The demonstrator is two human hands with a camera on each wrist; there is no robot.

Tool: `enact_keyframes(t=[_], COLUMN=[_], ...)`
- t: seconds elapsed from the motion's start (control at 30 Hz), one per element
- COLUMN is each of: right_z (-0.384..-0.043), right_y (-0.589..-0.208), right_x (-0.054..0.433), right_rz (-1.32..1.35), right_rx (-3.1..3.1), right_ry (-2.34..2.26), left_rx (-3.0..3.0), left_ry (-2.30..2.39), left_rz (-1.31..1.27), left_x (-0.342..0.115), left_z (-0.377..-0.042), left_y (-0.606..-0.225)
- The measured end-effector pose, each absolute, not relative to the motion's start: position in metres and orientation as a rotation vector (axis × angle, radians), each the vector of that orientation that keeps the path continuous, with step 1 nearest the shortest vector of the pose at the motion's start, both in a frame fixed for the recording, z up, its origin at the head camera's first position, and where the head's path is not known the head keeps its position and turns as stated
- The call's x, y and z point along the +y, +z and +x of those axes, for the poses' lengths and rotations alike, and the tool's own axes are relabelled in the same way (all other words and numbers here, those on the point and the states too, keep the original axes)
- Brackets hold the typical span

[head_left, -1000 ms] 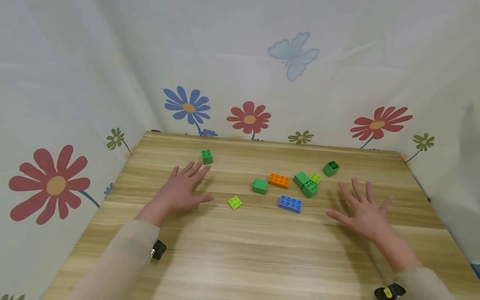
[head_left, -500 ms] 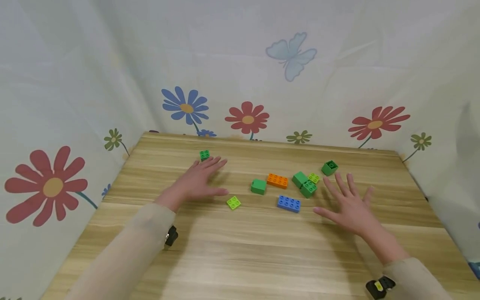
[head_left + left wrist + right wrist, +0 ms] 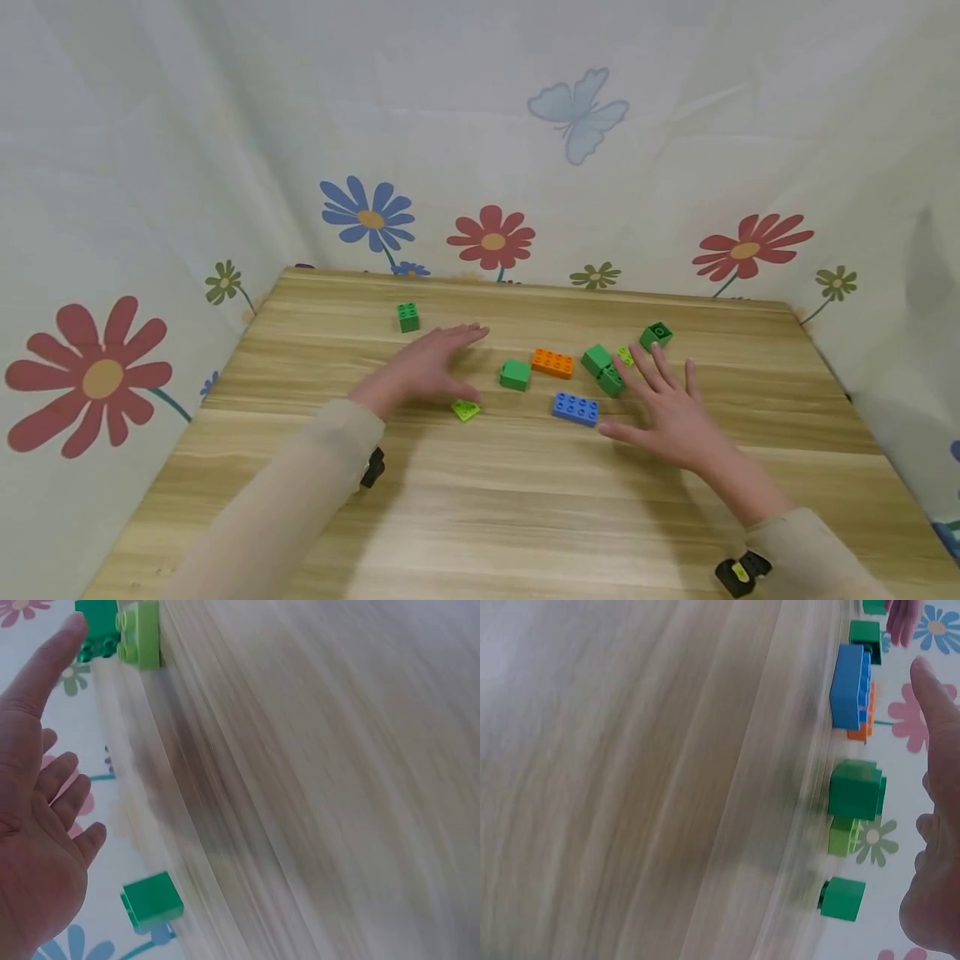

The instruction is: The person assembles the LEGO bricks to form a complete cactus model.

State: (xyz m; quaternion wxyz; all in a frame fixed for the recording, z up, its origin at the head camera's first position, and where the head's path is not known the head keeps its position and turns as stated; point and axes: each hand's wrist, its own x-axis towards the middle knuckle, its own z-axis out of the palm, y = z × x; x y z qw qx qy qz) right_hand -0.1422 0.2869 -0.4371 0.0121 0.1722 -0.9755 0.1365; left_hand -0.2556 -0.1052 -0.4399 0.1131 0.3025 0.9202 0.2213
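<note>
My left hand [image 3: 427, 368] is spread over the table, its thumb overlapping the lime brick [image 3: 466, 411] in the head view. A green brick [image 3: 515, 375] lies just right of its fingers. My right hand [image 3: 672, 417] hovers with fingers apart and holds nothing; its thumb tip is close by the blue brick [image 3: 576, 408]. Its fingers partly cover two joined-looking green bricks [image 3: 597, 360] and a second lime brick [image 3: 625, 356]. Behind the blue brick lies an orange brick [image 3: 552, 363]. In the left wrist view, the left hand [image 3: 41, 817] shows nothing in its palm.
One green brick [image 3: 408, 317] stands at the back left of the wooden table [image 3: 480, 517]. Another green brick [image 3: 656, 335] lies tipped with its hollow underside showing, at the back right. A flower-patterned curtain [image 3: 420, 125] borders the table behind and at the sides.
Both hands have moved inward over the table, the left to the right and the right to the left. The bricks stay where they were; the head view has shifted slightly.
</note>
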Motion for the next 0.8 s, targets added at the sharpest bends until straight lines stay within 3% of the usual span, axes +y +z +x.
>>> enact_keyframes(t=[0.8], right_z=[-0.143], right_y=[-0.456], right_x=[0.257], right_rz=[0.835], right_rx=[-2.891], right_ry=[0.497], left_rx=[2.599], left_ry=[0.918], left_rz=[0.736], left_x=[-0.071], left_z=[-0.256], left_y=[-0.45])
